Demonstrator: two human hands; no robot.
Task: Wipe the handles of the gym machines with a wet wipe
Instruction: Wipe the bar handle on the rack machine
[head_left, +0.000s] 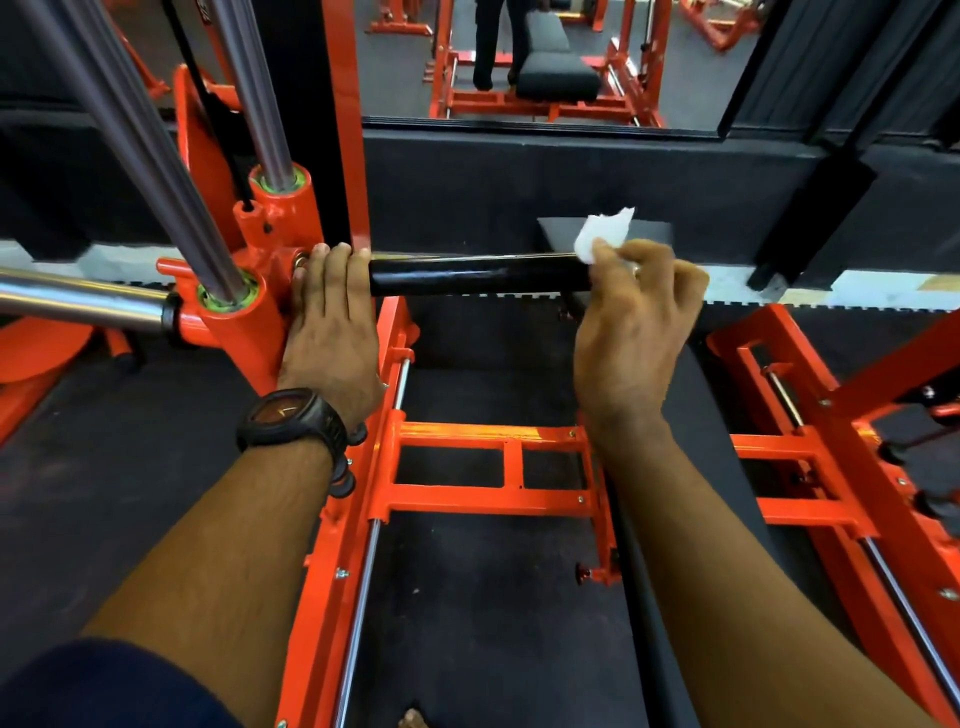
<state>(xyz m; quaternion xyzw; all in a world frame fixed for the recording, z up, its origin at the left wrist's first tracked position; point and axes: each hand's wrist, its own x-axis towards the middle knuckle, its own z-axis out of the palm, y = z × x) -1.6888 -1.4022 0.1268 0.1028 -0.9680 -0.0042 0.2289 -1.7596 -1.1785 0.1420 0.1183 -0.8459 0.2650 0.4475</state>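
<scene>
A black, glossy handle bar (478, 274) runs level across the middle of the head view, joined at its left to an orange machine carriage (260, 244). My left hand (332, 322) lies over the bar's left end beside the carriage, fingers draped over the top; a dark watch sits on that wrist. My right hand (634, 332) pinches a crumpled white wet wipe (602, 236) between thumb and fingers at the bar's right end. The wipe sticks up above the bar; the hand hides the bar's tip.
Chrome guide rods (156, 156) rise at the left, and a chrome bar (78, 304) sticks out leftward. An orange floor frame (488, 467) with steel rails lies below on black matting. A mirror (540, 57) ahead reflects a black bench and a person's legs.
</scene>
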